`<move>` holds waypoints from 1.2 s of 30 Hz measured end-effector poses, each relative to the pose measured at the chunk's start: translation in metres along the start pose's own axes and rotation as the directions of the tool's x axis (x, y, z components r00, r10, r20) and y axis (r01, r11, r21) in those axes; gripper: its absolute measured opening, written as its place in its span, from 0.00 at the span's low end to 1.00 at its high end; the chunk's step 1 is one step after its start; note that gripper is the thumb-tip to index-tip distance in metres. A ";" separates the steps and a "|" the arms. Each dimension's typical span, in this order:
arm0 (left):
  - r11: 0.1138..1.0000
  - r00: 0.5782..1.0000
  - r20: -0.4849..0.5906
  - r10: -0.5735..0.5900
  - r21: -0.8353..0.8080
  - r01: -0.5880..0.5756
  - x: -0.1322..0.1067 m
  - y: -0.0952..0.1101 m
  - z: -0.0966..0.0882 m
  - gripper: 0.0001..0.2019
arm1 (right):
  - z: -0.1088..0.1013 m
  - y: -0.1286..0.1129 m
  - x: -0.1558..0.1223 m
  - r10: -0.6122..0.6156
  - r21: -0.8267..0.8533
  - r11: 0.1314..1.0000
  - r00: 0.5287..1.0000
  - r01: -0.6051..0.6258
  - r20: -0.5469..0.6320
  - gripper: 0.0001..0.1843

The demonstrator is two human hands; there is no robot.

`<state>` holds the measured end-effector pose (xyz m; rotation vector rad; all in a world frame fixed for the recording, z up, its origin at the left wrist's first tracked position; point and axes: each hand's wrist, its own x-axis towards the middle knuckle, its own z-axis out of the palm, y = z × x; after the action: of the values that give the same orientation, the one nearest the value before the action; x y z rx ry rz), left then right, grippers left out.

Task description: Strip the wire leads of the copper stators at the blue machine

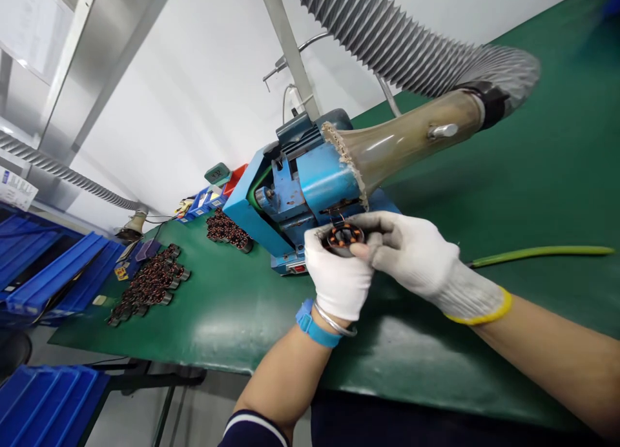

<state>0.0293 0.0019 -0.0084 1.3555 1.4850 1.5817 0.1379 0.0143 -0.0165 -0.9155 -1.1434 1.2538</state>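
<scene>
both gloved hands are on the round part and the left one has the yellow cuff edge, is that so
No: the head view shows the yellow cuff edge on the right hand, not the left hand. Both are on the round part.

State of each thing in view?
Black round copper-wound part: held in both hands.
White-gloved left hand: closed on it.
White-gloved right hand: closed on it.
Blue metal machine: on or off unclear.
Grey ribbed hose: bent, joined to tan funnel.
Other dark copper-wound parts: grouped on green table.
</scene>
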 end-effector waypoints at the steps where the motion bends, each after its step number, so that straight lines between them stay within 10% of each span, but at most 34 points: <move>1: 1.000 1.000 0.014 -0.001 -0.030 0.001 -0.005 -0.001 -0.004 0.27 | -0.001 -0.001 -0.003 -0.005 -0.033 0.999 0.999 0.006 0.034 0.30; 10: 0.991 0.998 0.063 -0.002 -0.133 0.010 -0.013 -0.013 -0.015 0.26 | -0.016 -0.001 -0.003 -0.276 -0.431 0.832 0.935 0.349 0.224 0.18; 20: 0.980 0.973 0.209 -0.102 -0.145 0.134 -0.008 -0.006 -0.015 0.24 | -0.005 -0.001 -0.002 0.065 -0.079 0.994 0.989 -0.076 -0.136 0.26; 36: 0.967 0.976 0.123 -0.178 -0.161 0.197 0.017 0.014 -0.002 0.16 | 0.010 -0.001 0.013 -0.004 0.018 1.000 0.980 0.008 -0.200 0.16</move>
<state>0.0252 0.0138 0.0102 1.1482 1.3362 1.4569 0.1277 0.0261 -0.0115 -0.9991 -0.9732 1.1380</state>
